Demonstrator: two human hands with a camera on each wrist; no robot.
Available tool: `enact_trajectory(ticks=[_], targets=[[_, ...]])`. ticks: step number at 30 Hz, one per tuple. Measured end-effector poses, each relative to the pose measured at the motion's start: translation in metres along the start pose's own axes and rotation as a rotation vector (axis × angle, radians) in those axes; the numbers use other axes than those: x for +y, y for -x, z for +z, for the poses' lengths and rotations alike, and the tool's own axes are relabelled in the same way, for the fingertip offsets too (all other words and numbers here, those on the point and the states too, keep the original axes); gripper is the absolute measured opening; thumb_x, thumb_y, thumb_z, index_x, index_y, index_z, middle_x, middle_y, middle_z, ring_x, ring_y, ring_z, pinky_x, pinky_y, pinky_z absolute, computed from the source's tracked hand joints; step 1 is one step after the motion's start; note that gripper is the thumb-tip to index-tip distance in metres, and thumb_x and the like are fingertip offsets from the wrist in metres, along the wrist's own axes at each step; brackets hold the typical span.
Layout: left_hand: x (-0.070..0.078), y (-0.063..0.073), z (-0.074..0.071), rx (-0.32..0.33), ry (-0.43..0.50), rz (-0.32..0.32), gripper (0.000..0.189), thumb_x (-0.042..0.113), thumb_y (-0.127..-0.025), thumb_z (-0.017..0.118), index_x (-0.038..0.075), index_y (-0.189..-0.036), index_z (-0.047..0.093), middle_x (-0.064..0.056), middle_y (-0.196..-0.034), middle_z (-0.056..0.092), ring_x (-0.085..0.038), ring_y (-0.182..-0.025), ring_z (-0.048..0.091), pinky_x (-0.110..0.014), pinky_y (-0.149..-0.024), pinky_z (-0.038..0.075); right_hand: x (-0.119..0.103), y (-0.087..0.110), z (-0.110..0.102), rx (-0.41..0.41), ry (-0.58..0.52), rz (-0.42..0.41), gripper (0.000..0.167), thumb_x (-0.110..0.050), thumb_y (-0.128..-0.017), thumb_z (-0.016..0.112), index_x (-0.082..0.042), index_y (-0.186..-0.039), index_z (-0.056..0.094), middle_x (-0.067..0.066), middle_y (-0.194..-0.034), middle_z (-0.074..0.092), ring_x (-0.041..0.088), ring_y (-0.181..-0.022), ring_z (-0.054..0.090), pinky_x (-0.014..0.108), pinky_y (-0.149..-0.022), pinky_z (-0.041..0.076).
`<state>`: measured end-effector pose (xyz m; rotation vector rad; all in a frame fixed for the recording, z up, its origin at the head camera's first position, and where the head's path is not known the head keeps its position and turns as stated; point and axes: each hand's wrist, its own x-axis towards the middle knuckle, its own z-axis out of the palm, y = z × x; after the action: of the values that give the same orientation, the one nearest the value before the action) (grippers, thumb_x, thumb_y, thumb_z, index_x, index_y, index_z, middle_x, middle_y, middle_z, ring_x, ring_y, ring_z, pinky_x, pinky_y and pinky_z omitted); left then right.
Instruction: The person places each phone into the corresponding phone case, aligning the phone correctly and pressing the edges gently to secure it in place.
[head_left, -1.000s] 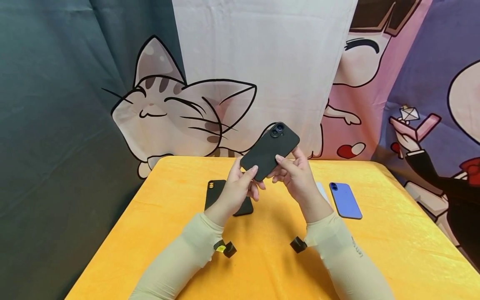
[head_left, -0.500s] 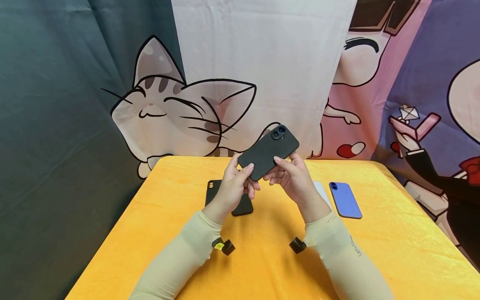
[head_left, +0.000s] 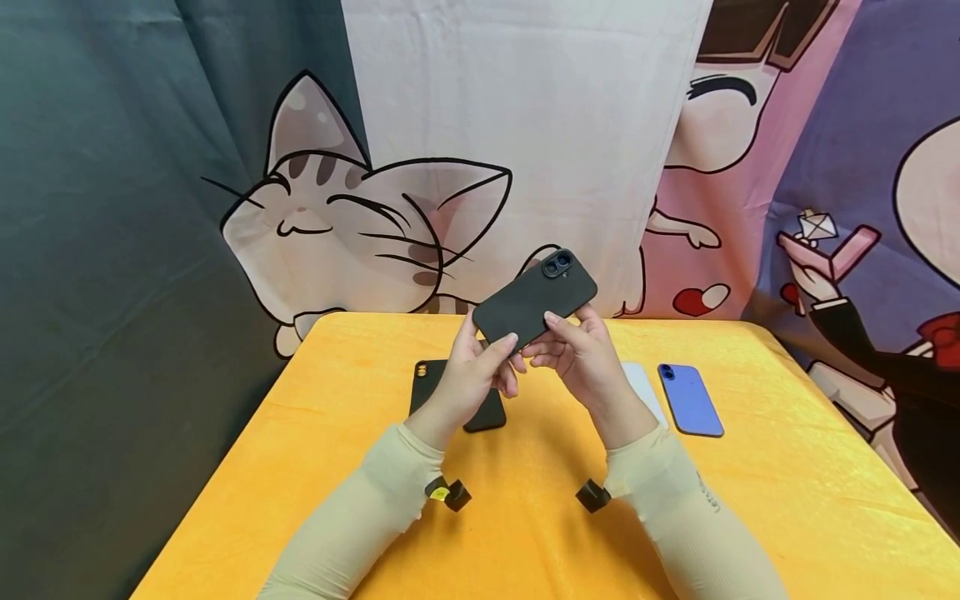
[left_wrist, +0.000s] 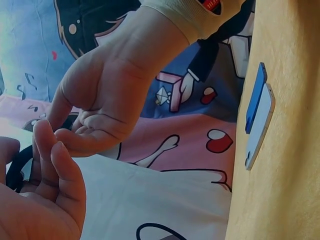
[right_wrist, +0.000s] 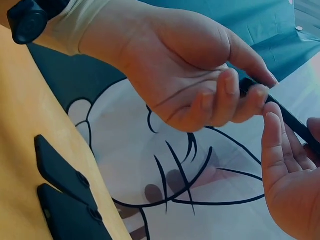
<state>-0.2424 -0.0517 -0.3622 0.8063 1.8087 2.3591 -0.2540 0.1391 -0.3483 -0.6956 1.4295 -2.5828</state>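
Note:
Both hands hold a phone in a black case (head_left: 528, 300) above the table, its back and two lens rings facing the head camera. My left hand (head_left: 472, 375) pinches the lower left end, thumb on the back near the edge. My right hand (head_left: 588, 358) pinches the lower long edge, thumb on the back. The screen side is hidden in the head view. In the right wrist view the held phone's edge (right_wrist: 290, 115) runs between the hands. Below my left forearm lie two black phone cases (head_left: 491, 412), partly hidden; they show side by side in the right wrist view.
A blue phone (head_left: 692, 402) lies on the right of the yellow cloth-covered table (head_left: 525, 533). Beside it is a white phone (head_left: 637, 387), partly hidden by my right wrist. A printed cloth backdrop (head_left: 570, 125) hangs behind the table.
The held phone has shifted slightly left and turned a little closer to level. Both hands moved with it and keep their grip, and the left thumb has shifted along the edge.

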Motion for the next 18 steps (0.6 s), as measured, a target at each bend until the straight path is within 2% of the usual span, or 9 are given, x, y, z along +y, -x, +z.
enact_trajectory(ticks=[4,10,14,18], targets=[[-0.0009,-0.0003,-0.0004,0.003,-0.01,-0.001,0.041,0.019,-0.106,0.058,0.02,-0.141,0.037,-0.001,-0.076,0.065,-0.013,-0.051,0.064,-0.026,-0.055,0.055,0.0036,0.0001,0.0033,0.024,-0.035,-0.005,0.027,-0.012,-0.108,0.05,-0.013,-0.135,0.045,0.006,-0.084,0.08,0.019,-0.069,0.078,0.029,-0.066,0.063],[-0.002,-0.0008,-0.0007,0.062,-0.023,-0.037,0.035,0.026,-0.105,0.059,0.019,-0.134,0.04,0.0,-0.071,0.059,-0.013,-0.052,0.061,-0.027,-0.058,0.056,0.0087,0.0006,0.0078,0.038,-0.056,0.004,0.027,-0.013,-0.108,0.05,-0.014,-0.135,0.046,0.007,-0.083,0.08,0.019,-0.07,0.079,0.03,-0.067,0.064],[-0.0026,-0.0004,-0.0003,0.09,-0.013,-0.05,0.027,0.024,-0.105,0.059,0.015,-0.125,0.043,0.001,-0.068,0.054,-0.014,-0.051,0.057,-0.027,-0.057,0.053,0.0106,0.0009,0.0098,0.045,-0.037,0.03,0.027,-0.013,-0.108,0.051,-0.014,-0.135,0.045,0.006,-0.083,0.08,0.019,-0.071,0.079,0.031,-0.068,0.064],[-0.0015,0.0002,-0.0004,0.098,-0.011,-0.055,0.024,0.024,-0.106,0.058,0.015,-0.123,0.044,0.001,-0.066,0.053,-0.014,-0.051,0.055,-0.027,-0.057,0.053,0.0097,0.0006,0.0091,0.048,0.007,0.058,0.025,-0.014,-0.108,0.05,-0.015,-0.133,0.045,0.004,-0.083,0.08,0.018,-0.071,0.078,0.031,-0.069,0.064]])
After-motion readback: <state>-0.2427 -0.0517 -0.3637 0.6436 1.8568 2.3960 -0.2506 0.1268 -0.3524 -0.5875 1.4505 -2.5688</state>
